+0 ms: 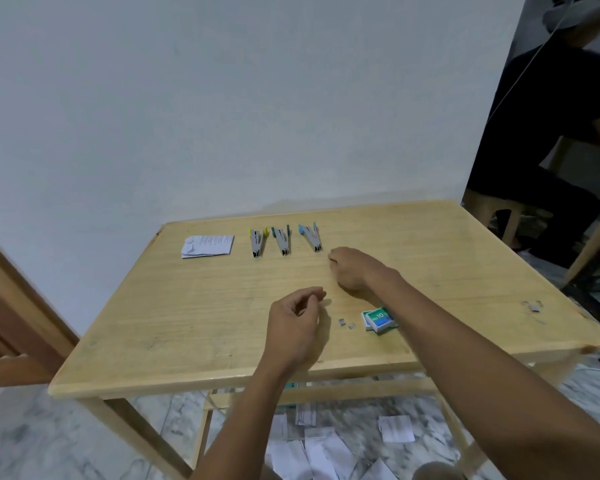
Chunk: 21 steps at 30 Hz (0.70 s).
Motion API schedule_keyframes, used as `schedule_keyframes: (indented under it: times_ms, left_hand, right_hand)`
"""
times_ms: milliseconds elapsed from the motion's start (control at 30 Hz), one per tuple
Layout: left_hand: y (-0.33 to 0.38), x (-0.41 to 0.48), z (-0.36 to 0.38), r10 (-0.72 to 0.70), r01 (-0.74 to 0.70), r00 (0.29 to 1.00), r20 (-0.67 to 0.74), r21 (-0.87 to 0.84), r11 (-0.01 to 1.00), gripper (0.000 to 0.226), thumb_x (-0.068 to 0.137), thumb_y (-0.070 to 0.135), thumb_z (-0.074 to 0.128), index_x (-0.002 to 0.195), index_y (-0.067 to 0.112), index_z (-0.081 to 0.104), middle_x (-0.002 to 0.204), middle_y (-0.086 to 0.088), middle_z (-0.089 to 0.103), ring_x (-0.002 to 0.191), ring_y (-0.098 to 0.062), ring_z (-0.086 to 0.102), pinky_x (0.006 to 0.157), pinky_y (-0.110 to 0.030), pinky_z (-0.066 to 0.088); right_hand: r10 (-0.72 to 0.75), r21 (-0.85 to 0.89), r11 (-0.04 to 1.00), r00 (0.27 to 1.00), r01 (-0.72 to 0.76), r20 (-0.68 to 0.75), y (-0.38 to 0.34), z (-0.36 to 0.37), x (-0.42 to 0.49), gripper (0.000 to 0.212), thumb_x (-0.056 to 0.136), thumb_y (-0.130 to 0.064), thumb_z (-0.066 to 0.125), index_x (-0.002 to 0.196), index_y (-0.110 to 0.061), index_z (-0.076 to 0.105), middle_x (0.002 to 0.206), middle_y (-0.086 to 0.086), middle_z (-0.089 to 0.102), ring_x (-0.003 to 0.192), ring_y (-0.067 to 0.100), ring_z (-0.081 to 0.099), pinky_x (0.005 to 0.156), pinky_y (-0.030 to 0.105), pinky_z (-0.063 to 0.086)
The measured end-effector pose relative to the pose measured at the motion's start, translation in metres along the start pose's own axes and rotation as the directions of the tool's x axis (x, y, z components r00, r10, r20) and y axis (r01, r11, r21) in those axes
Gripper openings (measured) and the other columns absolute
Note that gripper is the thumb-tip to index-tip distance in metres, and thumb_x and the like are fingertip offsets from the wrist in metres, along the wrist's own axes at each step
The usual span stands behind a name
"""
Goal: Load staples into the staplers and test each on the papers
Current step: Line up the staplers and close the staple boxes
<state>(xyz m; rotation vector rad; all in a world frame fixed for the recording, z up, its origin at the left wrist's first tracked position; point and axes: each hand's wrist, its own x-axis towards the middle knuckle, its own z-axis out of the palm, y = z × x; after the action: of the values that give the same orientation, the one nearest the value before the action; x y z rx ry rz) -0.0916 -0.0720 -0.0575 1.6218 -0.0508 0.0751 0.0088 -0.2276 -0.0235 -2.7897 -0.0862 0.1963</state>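
Note:
Three staplers lie open in a row at the table's far side: a yellow-tipped one (pixel 257 242), a teal one (pixel 282 240) and a light blue one (pixel 311 237). A small stack of papers (pixel 207 245) lies left of them. A green staple box (pixel 379 319) sits near the front, with two loose staple strips (pixel 346 323) just left of it. My left hand (pixel 297 323) hovers left of the strips, fingers curled and pinched; whether it holds a staple strip is unclear. My right hand (pixel 352 268) rests closed on the table, just right of and in front of the blue stapler.
The wooden table (pixel 187 323) stands against a white wall. More loose staples (pixel 533 306) lie near its right edge. Several paper slips (pixel 326 452) litter the floor beneath. A person in dark clothes (pixel 551 133) sits at the right. A wooden door (pixel 7 313) is at left.

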Motion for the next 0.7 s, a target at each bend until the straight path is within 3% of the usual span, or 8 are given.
schedule_keyframes:
  times_ms: [133, 233, 300, 400, 467, 567, 633, 700]
  left_hand:
    - [0.000, 0.002, -0.002, 0.003, -0.004, 0.999, -0.038, -0.027, 1.000, 0.021, 0.094, 0.013, 0.056, 0.101, 0.018, 0.076, 0.095, 0.006, 0.076, 0.096, -0.006, 0.069, 0.093, -0.036, 0.055]
    - [-0.002, 0.004, -0.003, -0.027, 0.021, 0.997, -0.072, -0.091, 0.996, 0.021, 0.095, 0.013, 0.056, 0.100, 0.018, 0.075, 0.094, 0.004, 0.076, 0.098, -0.011, 0.070, 0.094, -0.036, 0.054]
    - [0.000, 0.003, -0.003, -0.020, 0.014, 0.997, -0.077, -0.081, 0.997, 0.022, 0.095, 0.012, 0.054, 0.103, 0.017, 0.074, 0.097, 0.003, 0.076, 0.100, -0.010, 0.069, 0.095, -0.032, 0.053]
    - [0.002, -0.002, -0.001, 0.042, -0.041, 0.998, -0.043, 0.026, 0.999, 0.023, 0.096, 0.015, 0.053, 0.109, 0.018, 0.071, 0.104, 0.004, 0.073, 0.104, -0.009, 0.066, 0.097, -0.031, 0.052]
    - [0.001, -0.005, 0.002, 0.104, -0.108, 0.994, 0.033, 0.171, 0.979, 0.027, 0.096, 0.020, 0.053, 0.118, 0.017, 0.069, 0.116, 0.004, 0.070, 0.110, -0.007, 0.062, 0.101, -0.031, 0.048]
    - [0.002, -0.014, 0.009, 0.210, -0.312, 0.937, 0.277, 0.401, 0.861, 0.035, 0.096, 0.023, 0.050, 0.127, 0.014, 0.064, 0.131, 0.001, 0.064, 0.121, -0.009, 0.054, 0.106, -0.025, 0.039]
    - [0.004, -0.018, 0.012, 0.234, -0.427, 0.880, 0.413, 0.473, 0.771, 0.033, 0.095, 0.017, 0.047, 0.121, 0.010, 0.066, 0.126, -0.004, 0.066, 0.123, -0.010, 0.052, 0.106, -0.025, 0.037]
    - [0.005, -0.021, 0.012, 0.257, -0.476, 0.853, 0.455, 0.471, 0.743, 0.028, 0.093, 0.013, 0.047, 0.110, 0.004, 0.067, 0.114, -0.012, 0.069, 0.115, -0.012, 0.055, 0.099, -0.025, 0.039]
  right_hand:
    - [-0.052, -0.036, 0.998, 0.998, 0.051, -0.027, -0.006, 0.006, -0.042, 0.026, 0.097, -0.019, 0.039, 0.082, -0.012, 0.060, 0.088, 0.007, 0.066, 0.079, 0.024, 0.063, 0.073, 0.041, 0.053]
    - [-0.159, -0.052, 0.987, 0.985, 0.155, -0.064, -0.012, 0.011, -0.088, 0.032, 0.098, -0.028, 0.038, 0.078, -0.018, 0.061, 0.082, 0.003, 0.066, 0.075, 0.021, 0.064, 0.072, 0.044, 0.054]
    - [-0.216, -0.063, 0.975, 0.975, 0.212, -0.053, -0.015, 0.013, -0.110, 0.032, 0.101, -0.031, 0.036, 0.105, -0.023, 0.067, 0.101, 0.001, 0.069, 0.101, 0.022, 0.064, 0.087, 0.042, 0.053]
    - [-0.184, -0.034, 0.983, 0.981, 0.182, -0.058, -0.009, 0.003, -0.125, 0.037, 0.104, -0.033, 0.035, 0.136, -0.029, 0.053, 0.137, -0.004, 0.058, 0.142, 0.025, 0.036, 0.108, 0.044, 0.039]
    - [-0.098, 0.058, 0.992, 0.984, 0.108, -0.150, 0.006, -0.005, -0.135, 0.038, 0.103, -0.037, 0.038, 0.139, -0.031, 0.049, 0.146, -0.008, 0.049, 0.144, 0.023, 0.032, 0.109, 0.041, 0.036]
    - [-0.010, 0.155, 0.987, 0.982, 0.040, -0.188, 0.032, 0.003, -0.150, 0.041, 0.098, -0.044, 0.048, 0.137, -0.032, 0.050, 0.145, -0.010, 0.047, 0.133, 0.014, 0.045, 0.102, 0.035, 0.043]
    - [0.003, 0.195, 0.980, 0.986, 0.030, -0.167, 0.037, 0.018, -0.153, 0.044, 0.096, -0.046, 0.051, 0.137, -0.030, 0.052, 0.143, -0.009, 0.046, 0.128, 0.012, 0.048, 0.101, 0.034, 0.044]
    - [0.027, 0.251, 0.967, 0.971, 0.034, -0.237, 0.035, 0.030, -0.154, 0.045, 0.095, -0.045, 0.053, 0.136, -0.026, 0.054, 0.141, -0.007, 0.048, 0.124, 0.012, 0.051, 0.100, 0.032, 0.044]
